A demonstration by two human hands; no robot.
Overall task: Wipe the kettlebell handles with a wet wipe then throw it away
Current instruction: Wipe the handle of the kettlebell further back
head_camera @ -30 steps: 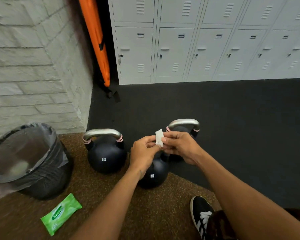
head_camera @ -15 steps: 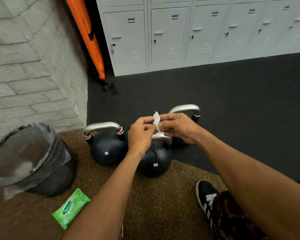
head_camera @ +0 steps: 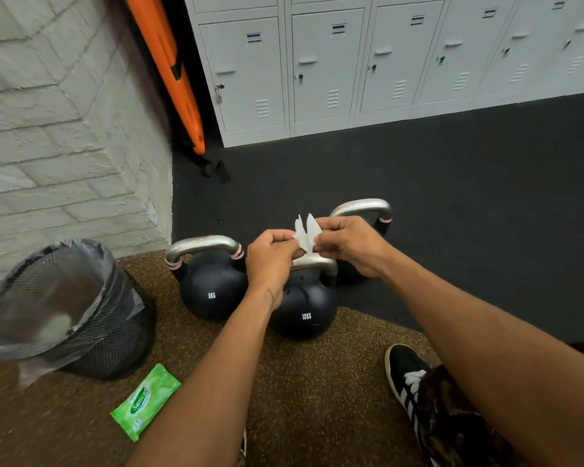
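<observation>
A small folded white wet wipe [head_camera: 304, 235] is pinched between my left hand [head_camera: 270, 257] and my right hand [head_camera: 349, 246], its corners spreading apart. Both hands hover just above the steel handle of the middle black kettlebell [head_camera: 302, 310], marked 12KG. A second kettlebell [head_camera: 213, 286], marked 8KG, stands to its left with its silver handle free. The third kettlebell [head_camera: 363, 210] stands behind my right hand; only its handle and one side show. A black mesh bin [head_camera: 81, 318] with a clear liner stands at the left.
A green wet wipe pack [head_camera: 145, 401] lies on the brown speckled floor near the bin. My black shoe [head_camera: 407, 375] is at the lower right. A white brick wall, an orange board [head_camera: 169, 69] and grey lockers [head_camera: 324, 69] border the dark mat.
The wipe has been pulled partly open between my hands. The view has tilted down and moved closer, so the middle kettlebell's handle now shows beneath my hands.
</observation>
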